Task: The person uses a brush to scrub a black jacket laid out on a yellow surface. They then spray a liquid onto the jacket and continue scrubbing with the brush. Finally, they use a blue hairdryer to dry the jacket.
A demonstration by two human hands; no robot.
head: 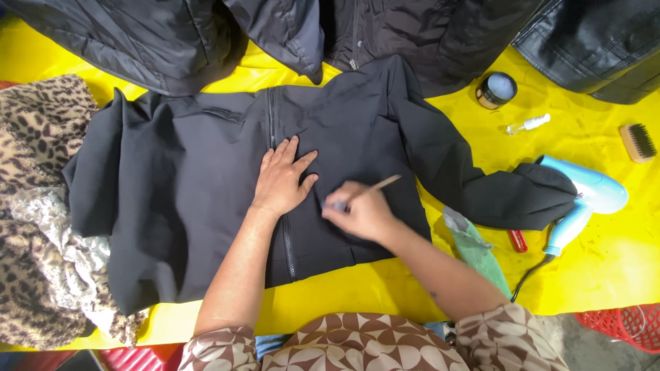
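Left hand (282, 180) flat, open beside black jacket's zipper (287, 240); right hand (361, 213) pinching thin brush (375, 187) right of it; keep fabric taut, strokes short.

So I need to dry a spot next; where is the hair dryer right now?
The light blue hair dryer lies on the yellow table cover at the right, beside the black jacket's sleeve and below the wooden brush.

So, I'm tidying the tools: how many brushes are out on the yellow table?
2: a thin brush held in the right hand over the black jacket, and a wooden bristle brush at the far right edge. Others may be hidden.
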